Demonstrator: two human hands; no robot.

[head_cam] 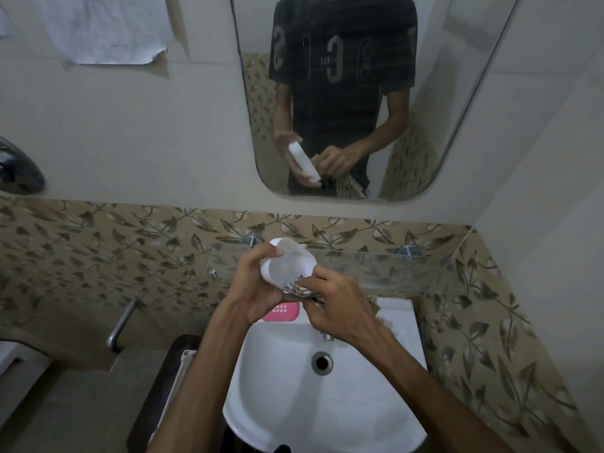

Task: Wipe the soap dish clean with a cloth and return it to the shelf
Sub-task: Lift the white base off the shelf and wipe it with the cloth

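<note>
Dim, flat indoor light, warm-grey cast, no hard source in frame. Brightest area is the white basin; it holds detail with soft grey shading around the drain, not clipped. Shadows are soft: a faint one under the paper on the wall, darker falloff at bottom left. The mirror reflects a dark, low-contrast torso with faint horizontal banding across it. The glass shelf shows a weak pale sheen along its edge. Strong wide-angle distortion: mirror sides and tile lines bow toward the corners. Overall soft, with compression smear on the leaf-pattern tiles; the hands are slightly blurred.
</note>
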